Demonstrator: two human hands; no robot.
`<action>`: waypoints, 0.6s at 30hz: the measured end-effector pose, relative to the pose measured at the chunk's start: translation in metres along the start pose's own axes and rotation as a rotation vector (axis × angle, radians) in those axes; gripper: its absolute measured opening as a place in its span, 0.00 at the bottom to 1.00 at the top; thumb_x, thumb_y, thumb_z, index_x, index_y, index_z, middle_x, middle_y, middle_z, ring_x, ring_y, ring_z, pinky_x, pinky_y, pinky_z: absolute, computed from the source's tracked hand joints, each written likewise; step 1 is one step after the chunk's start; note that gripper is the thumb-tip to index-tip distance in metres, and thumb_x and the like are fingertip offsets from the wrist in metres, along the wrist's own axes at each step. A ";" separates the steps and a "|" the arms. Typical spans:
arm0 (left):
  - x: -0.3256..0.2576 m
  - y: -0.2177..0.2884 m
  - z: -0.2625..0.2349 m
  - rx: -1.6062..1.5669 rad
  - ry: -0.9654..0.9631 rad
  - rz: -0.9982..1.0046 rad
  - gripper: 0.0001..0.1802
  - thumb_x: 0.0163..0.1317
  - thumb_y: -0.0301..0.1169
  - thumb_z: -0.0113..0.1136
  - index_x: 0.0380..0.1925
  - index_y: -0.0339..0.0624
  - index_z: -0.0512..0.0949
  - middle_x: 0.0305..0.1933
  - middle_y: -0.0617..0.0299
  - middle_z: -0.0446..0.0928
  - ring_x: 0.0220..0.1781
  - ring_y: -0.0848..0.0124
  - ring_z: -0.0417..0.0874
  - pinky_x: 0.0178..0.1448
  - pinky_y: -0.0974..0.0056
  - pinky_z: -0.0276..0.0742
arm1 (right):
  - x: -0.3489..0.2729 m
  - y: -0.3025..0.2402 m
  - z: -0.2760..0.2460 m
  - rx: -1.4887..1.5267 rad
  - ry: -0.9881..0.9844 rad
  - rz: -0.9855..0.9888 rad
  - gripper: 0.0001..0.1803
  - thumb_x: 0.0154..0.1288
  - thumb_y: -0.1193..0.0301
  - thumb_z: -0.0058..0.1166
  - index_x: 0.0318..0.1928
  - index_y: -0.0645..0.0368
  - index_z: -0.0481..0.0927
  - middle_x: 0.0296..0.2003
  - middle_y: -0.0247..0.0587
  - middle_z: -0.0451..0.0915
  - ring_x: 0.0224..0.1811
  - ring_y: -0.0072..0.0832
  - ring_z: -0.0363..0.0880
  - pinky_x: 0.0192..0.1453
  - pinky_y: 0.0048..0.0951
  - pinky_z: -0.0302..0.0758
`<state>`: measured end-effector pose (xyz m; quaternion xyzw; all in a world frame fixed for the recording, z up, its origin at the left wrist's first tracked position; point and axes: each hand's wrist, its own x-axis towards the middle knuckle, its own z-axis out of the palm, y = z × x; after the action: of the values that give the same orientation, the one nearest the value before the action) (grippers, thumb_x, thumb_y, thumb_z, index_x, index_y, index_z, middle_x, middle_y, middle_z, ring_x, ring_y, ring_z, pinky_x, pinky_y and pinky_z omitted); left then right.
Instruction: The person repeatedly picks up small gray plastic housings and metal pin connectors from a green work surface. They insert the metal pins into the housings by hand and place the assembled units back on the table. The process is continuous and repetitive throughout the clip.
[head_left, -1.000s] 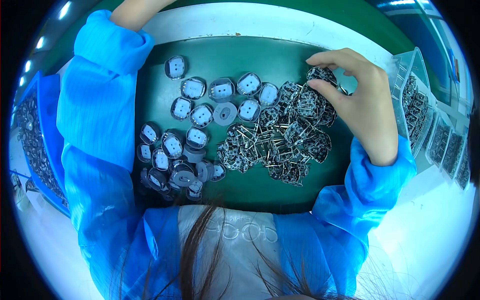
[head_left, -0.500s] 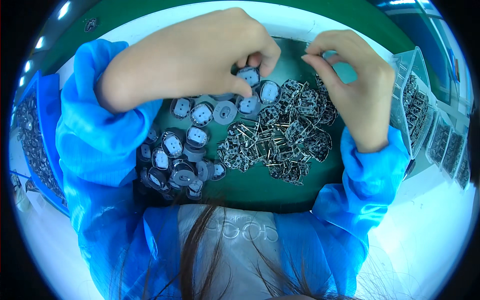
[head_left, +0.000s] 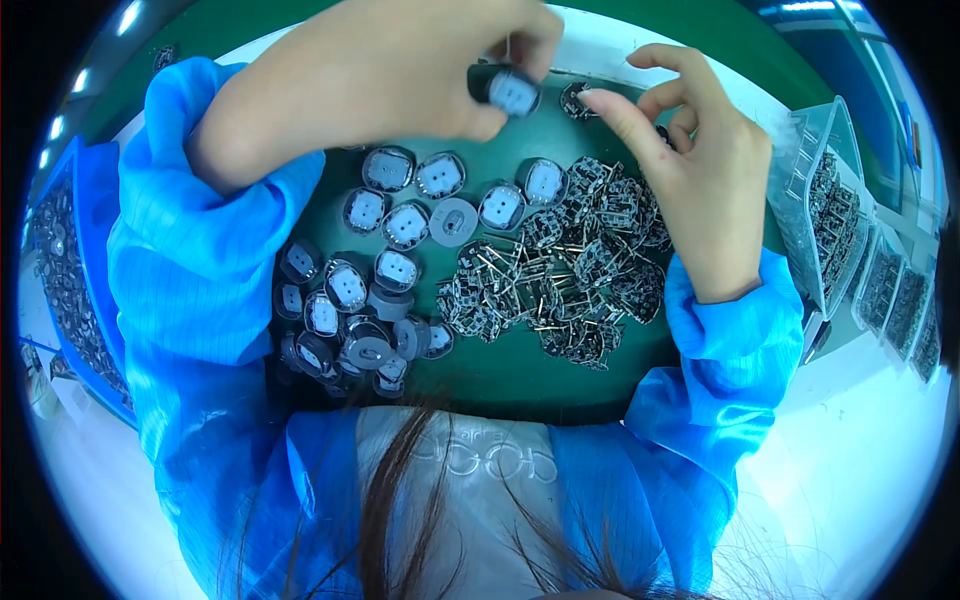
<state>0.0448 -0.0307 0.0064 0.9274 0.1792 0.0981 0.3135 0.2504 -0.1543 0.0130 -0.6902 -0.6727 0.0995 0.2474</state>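
Note:
My left hand [head_left: 490,75] is closed on a small rounded-square housing [head_left: 514,93], pale grey with a dark rim, lifted above the far part of the green work surface. My right hand [head_left: 690,130] has its thumb and index finger spread apart, the thumb tip at a small round circuit board [head_left: 577,100]. Whether the thumb touches that board is unclear. Its other fingers curl around a dark piece [head_left: 662,132] that I cannot make out. Below the hands lie several loose housings [head_left: 405,226] and a heap of circuit boards with metal pins [head_left: 550,270].
More housings are piled nearer to me on the left [head_left: 350,330]. A blue bin of dark parts [head_left: 95,290] stands at the left edge. Clear plastic trays of small parts [head_left: 835,220] line the right side. A pale rim [head_left: 600,50] bounds the work surface at the back.
My left hand has lifted a housing from the group and moved up and away from me. My right thumb and index finger have parted from a pinch, and a circuit board now shows by the thumb.

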 end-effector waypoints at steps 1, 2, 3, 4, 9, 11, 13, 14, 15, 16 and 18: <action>0.003 0.003 -0.003 -0.061 0.008 -0.041 0.18 0.50 0.26 0.75 0.42 0.37 0.81 0.42 0.54 0.82 0.44 0.60 0.84 0.48 0.59 0.80 | -0.002 0.001 0.004 -0.026 0.004 -0.023 0.11 0.58 0.70 0.76 0.35 0.60 0.86 0.27 0.34 0.85 0.20 0.19 0.67 0.26 0.23 0.66; 0.008 0.008 -0.009 -0.123 0.015 -0.082 0.15 0.53 0.24 0.73 0.41 0.33 0.81 0.41 0.51 0.83 0.43 0.58 0.86 0.49 0.59 0.82 | -0.004 0.002 0.006 -0.053 0.009 -0.045 0.10 0.59 0.71 0.75 0.35 0.60 0.86 0.26 0.33 0.85 0.19 0.17 0.64 0.24 0.22 0.63; 0.008 0.010 -0.009 -0.138 0.034 -0.061 0.15 0.52 0.22 0.73 0.41 0.32 0.81 0.41 0.50 0.83 0.41 0.59 0.86 0.48 0.60 0.84 | -0.005 0.004 0.008 -0.045 0.013 -0.061 0.10 0.59 0.70 0.75 0.35 0.60 0.86 0.25 0.34 0.84 0.20 0.22 0.70 0.25 0.25 0.68; 0.008 0.012 -0.010 -0.150 0.053 -0.045 0.15 0.52 0.20 0.72 0.40 0.31 0.81 0.40 0.49 0.84 0.39 0.60 0.87 0.46 0.62 0.85 | -0.004 0.006 0.010 -0.032 0.015 -0.079 0.10 0.59 0.70 0.74 0.35 0.59 0.85 0.25 0.36 0.84 0.21 0.27 0.76 0.27 0.28 0.73; 0.010 0.009 -0.001 -0.342 0.040 -0.052 0.15 0.54 0.20 0.72 0.42 0.30 0.82 0.40 0.52 0.85 0.39 0.67 0.88 0.47 0.65 0.87 | 0.000 0.001 0.001 0.266 -0.012 -0.052 0.06 0.63 0.77 0.70 0.40 0.62 0.89 0.31 0.34 0.88 0.27 0.15 0.76 0.33 0.20 0.74; 0.010 0.014 0.000 -0.460 0.022 -0.097 0.15 0.56 0.20 0.73 0.43 0.30 0.82 0.39 0.54 0.85 0.39 0.71 0.87 0.46 0.67 0.86 | 0.002 0.004 0.000 0.392 0.047 -0.134 0.07 0.63 0.79 0.70 0.42 0.64 0.89 0.35 0.35 0.89 0.31 0.16 0.80 0.38 0.21 0.78; 0.011 0.021 -0.001 -0.582 -0.010 -0.145 0.15 0.57 0.21 0.73 0.43 0.29 0.83 0.38 0.55 0.86 0.38 0.75 0.86 0.45 0.69 0.86 | 0.002 0.003 -0.005 0.278 0.031 -0.197 0.08 0.62 0.81 0.70 0.42 0.66 0.88 0.38 0.36 0.89 0.37 0.20 0.85 0.45 0.22 0.81; 0.012 0.023 -0.002 -0.616 -0.027 -0.152 0.15 0.58 0.21 0.74 0.44 0.29 0.83 0.38 0.55 0.86 0.37 0.77 0.86 0.44 0.70 0.86 | 0.000 0.001 -0.005 0.290 0.053 -0.188 0.08 0.62 0.81 0.70 0.42 0.66 0.88 0.38 0.36 0.89 0.37 0.21 0.85 0.46 0.23 0.81; 0.013 0.023 -0.003 -0.595 -0.045 -0.132 0.15 0.58 0.21 0.74 0.44 0.28 0.83 0.37 0.55 0.86 0.37 0.77 0.86 0.43 0.71 0.86 | -0.001 0.001 -0.005 0.302 0.075 -0.179 0.09 0.61 0.81 0.70 0.42 0.66 0.88 0.38 0.36 0.89 0.38 0.21 0.86 0.47 0.23 0.82; 0.013 0.023 -0.004 -0.604 -0.064 -0.128 0.14 0.59 0.21 0.74 0.44 0.27 0.83 0.37 0.55 0.86 0.36 0.78 0.86 0.43 0.71 0.86 | -0.001 -0.002 -0.007 0.292 0.077 -0.167 0.09 0.61 0.81 0.70 0.42 0.66 0.87 0.38 0.36 0.89 0.39 0.22 0.86 0.48 0.24 0.82; 0.013 0.021 -0.001 -0.658 -0.112 -0.132 0.14 0.60 0.20 0.74 0.45 0.25 0.83 0.36 0.54 0.86 0.35 0.78 0.86 0.42 0.72 0.86 | 0.000 -0.006 -0.013 0.270 0.079 -0.142 0.09 0.60 0.82 0.71 0.41 0.66 0.87 0.37 0.37 0.89 0.40 0.23 0.88 0.51 0.25 0.83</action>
<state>0.0620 -0.0406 0.0214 0.7669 0.1801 0.0790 0.6109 0.2511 -0.1574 0.0272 -0.6045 -0.6902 0.1440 0.3708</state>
